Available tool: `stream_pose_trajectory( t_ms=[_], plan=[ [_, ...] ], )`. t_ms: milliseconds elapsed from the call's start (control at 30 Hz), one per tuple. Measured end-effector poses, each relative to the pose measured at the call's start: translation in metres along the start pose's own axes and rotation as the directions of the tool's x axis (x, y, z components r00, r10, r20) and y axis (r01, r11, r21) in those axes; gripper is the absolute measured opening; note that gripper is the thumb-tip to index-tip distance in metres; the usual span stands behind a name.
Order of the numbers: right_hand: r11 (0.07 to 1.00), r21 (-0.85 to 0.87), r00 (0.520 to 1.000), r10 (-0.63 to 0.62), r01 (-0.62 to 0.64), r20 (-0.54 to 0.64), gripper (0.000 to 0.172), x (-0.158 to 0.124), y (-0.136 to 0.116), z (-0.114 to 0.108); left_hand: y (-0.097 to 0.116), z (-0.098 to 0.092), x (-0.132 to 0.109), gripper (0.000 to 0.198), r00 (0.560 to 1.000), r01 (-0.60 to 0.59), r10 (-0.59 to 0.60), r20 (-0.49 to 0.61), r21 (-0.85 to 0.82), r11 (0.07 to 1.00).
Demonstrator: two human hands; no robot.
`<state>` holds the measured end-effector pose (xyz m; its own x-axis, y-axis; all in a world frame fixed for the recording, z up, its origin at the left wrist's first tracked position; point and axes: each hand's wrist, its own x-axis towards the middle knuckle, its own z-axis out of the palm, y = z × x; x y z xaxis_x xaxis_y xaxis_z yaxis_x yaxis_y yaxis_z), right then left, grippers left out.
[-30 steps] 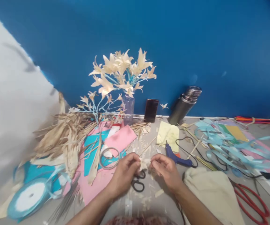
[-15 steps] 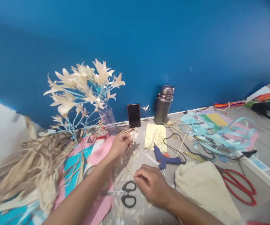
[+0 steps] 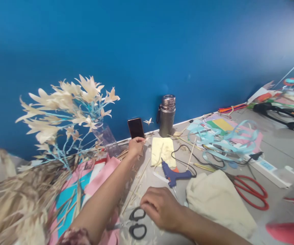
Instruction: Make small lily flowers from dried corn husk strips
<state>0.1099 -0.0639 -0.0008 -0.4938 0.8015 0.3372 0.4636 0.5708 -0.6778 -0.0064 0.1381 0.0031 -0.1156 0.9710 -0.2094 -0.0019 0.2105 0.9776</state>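
My left hand (image 3: 136, 147) reaches to the foot of a dark phone (image 3: 136, 128) leaning against the wall. Its fingers are closed, and whatever is between them is hidden. My right hand (image 3: 160, 207) rests low over the table, fingers curled together, their inside out of sight. Beside it lie black-handled scissors (image 3: 137, 231), blades partly under my left forearm. A blue glue gun (image 3: 173, 174) lies just beyond my right hand, near a yellow cloth pad (image 3: 162, 149). One small cream flower (image 3: 148, 121) stands right of the phone.
Cream flowers on blue stems (image 3: 72, 112) spread from a clear bottle (image 3: 108, 141) at left, above dried husks (image 3: 19, 200). A steel thermos (image 3: 167, 117) stands by the wall. Rightward are a cream cloth (image 3: 218, 200), red-handled shears (image 3: 251, 192), blue ribbon (image 3: 248, 143) and a power strip (image 3: 271, 172).
My left hand has moved forward to the phone's foot; the cream flower piece at its fingertips no longer shows. My right hand stays curled by the scissors. The view has turned right.
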Motion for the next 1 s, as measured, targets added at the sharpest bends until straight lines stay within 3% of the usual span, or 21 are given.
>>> stream_pose_trajectory(
  t_ms=[200,300,367,467,567,633,700,767,833,1000],
  plan=[
    [0.999,-0.024,1.000,-0.025,0.025,0.015,0.014,0.001,0.001,0.002,0.004,-0.018,-0.004,0.023,0.993,0.087,-0.076,0.093,-0.120,0.989],
    [0.999,-0.022,1.000,-0.025,0.025,0.014,0.014,0.000,0.003,0.003,0.008,-0.016,-0.004,0.023,0.989,0.116,-0.095,0.117,-0.185,0.976],
    [1.000,-0.006,1.000,-0.012,0.012,0.010,0.014,0.000,0.003,0.003,0.012,-0.012,-0.007,0.022,0.974,0.164,-0.121,0.192,-0.229,0.960],
    [0.999,0.053,1.000,0.014,-0.013,-0.010,0.013,0.002,0.003,0.002,0.021,-0.012,-0.022,0.020,0.935,0.226,-0.129,0.331,-0.275,0.935],
    [0.980,0.177,0.993,0.104,-0.094,-0.050,0.014,0.005,0.001,-0.001,0.028,-0.023,-0.052,0.021,0.902,0.249,-0.113,0.418,-0.287,0.925],
    [0.914,0.349,0.969,0.242,-0.208,-0.057,0.015,0.008,0.000,-0.004,0.030,-0.035,-0.079,0.024,0.892,0.244,-0.101,0.441,-0.281,0.928],
    [0.754,0.584,0.922,0.386,-0.302,-0.022,0.018,0.010,0.002,-0.009,0.027,-0.048,-0.107,0.025,0.900,0.210,-0.102,0.423,-0.217,0.953],
    [0.557,0.773,0.889,0.457,-0.305,0.022,0.030,0.012,0.005,-0.015,0.020,-0.061,-0.133,0.025,0.918,0.197,-0.139,0.371,-0.124,0.973],
    [0.442,0.856,0.884,0.466,-0.267,0.035,0.042,0.013,0.008,-0.018,0.011,-0.071,-0.153,0.021,0.930,0.196,-0.182,0.320,-0.010,0.981],
    [0.438,0.829,0.868,0.483,-0.348,0.110,0.039,0.014,0.009,-0.018,-0.015,-0.080,-0.177,0.026,0.969,0.112,-0.140,0.203,0.144,0.983]
  ],
)
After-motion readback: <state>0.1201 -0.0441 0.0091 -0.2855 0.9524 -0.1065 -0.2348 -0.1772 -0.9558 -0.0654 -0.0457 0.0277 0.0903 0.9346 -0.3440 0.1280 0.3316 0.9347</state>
